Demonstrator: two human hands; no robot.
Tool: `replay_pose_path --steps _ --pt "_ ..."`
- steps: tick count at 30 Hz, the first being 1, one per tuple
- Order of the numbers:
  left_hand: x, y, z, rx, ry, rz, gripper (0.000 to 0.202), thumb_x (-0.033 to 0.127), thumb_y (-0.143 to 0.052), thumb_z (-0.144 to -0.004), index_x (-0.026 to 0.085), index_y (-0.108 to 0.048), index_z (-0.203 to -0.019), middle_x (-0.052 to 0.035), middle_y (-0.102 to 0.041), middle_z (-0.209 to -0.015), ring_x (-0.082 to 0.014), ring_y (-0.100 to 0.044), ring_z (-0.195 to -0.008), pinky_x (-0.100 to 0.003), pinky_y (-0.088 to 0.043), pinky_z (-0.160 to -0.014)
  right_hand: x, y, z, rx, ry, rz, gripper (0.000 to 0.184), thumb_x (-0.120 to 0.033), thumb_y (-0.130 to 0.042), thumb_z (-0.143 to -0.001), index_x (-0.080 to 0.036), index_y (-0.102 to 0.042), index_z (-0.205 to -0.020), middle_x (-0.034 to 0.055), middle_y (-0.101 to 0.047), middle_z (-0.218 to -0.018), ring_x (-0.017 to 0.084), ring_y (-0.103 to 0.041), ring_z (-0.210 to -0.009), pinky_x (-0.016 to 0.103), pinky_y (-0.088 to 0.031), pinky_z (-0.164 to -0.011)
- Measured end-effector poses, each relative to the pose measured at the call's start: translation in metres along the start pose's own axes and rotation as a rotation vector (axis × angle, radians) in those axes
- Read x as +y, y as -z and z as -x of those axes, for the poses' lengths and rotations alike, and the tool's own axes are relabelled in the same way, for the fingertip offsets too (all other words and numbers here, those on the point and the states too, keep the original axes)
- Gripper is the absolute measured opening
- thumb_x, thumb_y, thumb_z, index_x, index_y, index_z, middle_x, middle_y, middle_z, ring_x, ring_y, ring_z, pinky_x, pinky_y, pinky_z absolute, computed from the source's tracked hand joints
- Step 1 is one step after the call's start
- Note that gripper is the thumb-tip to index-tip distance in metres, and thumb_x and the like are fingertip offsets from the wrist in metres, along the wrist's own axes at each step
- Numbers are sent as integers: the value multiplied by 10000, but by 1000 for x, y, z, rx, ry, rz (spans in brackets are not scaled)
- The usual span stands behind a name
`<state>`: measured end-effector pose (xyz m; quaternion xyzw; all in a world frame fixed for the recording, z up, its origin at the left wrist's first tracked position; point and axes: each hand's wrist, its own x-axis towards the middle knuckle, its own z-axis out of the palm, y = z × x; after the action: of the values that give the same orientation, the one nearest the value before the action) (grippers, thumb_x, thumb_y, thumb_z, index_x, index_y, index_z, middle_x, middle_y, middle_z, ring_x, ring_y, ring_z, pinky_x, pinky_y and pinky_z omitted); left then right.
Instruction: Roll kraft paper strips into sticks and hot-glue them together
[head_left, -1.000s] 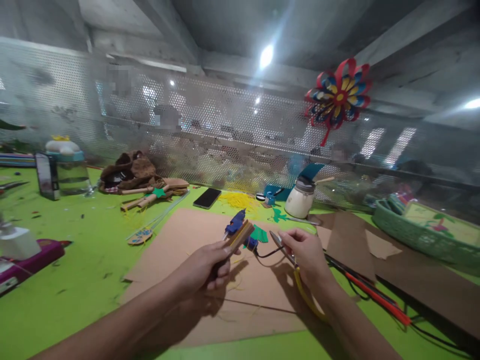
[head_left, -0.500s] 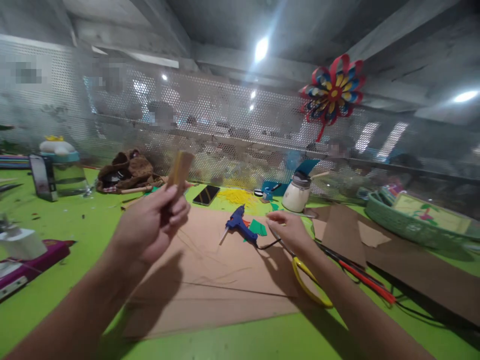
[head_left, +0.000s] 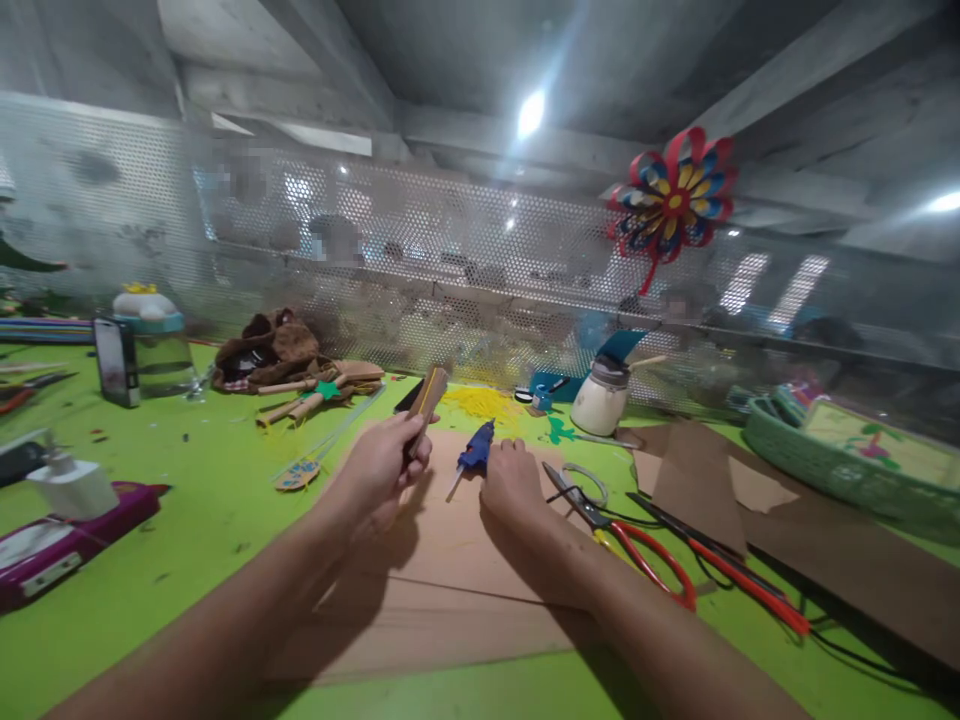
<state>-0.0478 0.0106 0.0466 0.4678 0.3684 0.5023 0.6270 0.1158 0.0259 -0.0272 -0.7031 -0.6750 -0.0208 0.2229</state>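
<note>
My left hand (head_left: 382,468) is closed round a small folded strip of brown cardboard (head_left: 426,398), held upright above a brown cardboard sheet (head_left: 450,560). My right hand (head_left: 511,480) rests over the handle of a blue glue gun (head_left: 474,450) that lies on the sheet; its fingers curl down onto the gun. Red-and-yellow-handled scissors (head_left: 622,525) lie on the table just right of my right hand.
A green table (head_left: 172,500) carries a white glue jar (head_left: 598,400), a black phone, yellow shreds (head_left: 480,402), a brown fabric heap (head_left: 262,345), a green basket (head_left: 847,465), dark cardboard pieces (head_left: 697,485) and a magenta box (head_left: 60,535). A perforated metal screen with a paper pinwheel (head_left: 673,200) stands behind.
My left hand has come back down and toward the middle with the cardboard strip. My right hand has let go of the scissors and moved left onto the glue gun.
</note>
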Motion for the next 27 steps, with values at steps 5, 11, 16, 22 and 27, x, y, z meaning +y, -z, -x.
replay_pose_path --steps 5,11,16,22,27 --pt "-13 11 -5 -14 -8 6 142 242 -501 -805 140 -527 -899 68 -434 -491 -29 -306 -340 -131 -141 -334 15 11 -8 48 -61 -147 219 -97 -594 -616 -112 -651 -828 181 -629 -957 295 -523 -951 352 -390 -784" --pt "-33 10 1 -64 99 -21 202 276 -478 -817 129 -522 -948 82 -398 -468 -33 -288 -347 -153 -155 -363 62 71 -3 46 -173 -540 155 -251 -558 -666 -139 -636 -739 76 -657 -694 238 -619 -681 319 -455 -589" --pt "-53 0 3 -89 143 -160 204 339 -501 -795 142 -543 -823 62 -427 -466 -44 -309 -354 -173 -174 -373 77 96 39 -42 -146 -916 347 -413 -504 -800 -129 -630 -954 109 -695 -863 209 -657 -752 323 -516 -688" --pt "-77 -4 6 -40 128 -139 214 389 -532 -757 178 -548 -731 53 -385 -438 -71 -318 -359 -203 -205 -390 57 93 75 -306 -103 -1010 405 -516 -516 -826 -143 -671 -796 88 -668 -789 208 -620 -759 314 -467 -736" --pt "-82 -8 19 -76 87 -146 162 349 -531 -758 196 -583 -775 30 -408 -477 -107 -404 -441 -212 -267 -424 44 90 91 -217 -152 -744 450 -587 -478 -802 -196 -699 -776 63 -689 -791 222 -611 -793 271 -459 -675"
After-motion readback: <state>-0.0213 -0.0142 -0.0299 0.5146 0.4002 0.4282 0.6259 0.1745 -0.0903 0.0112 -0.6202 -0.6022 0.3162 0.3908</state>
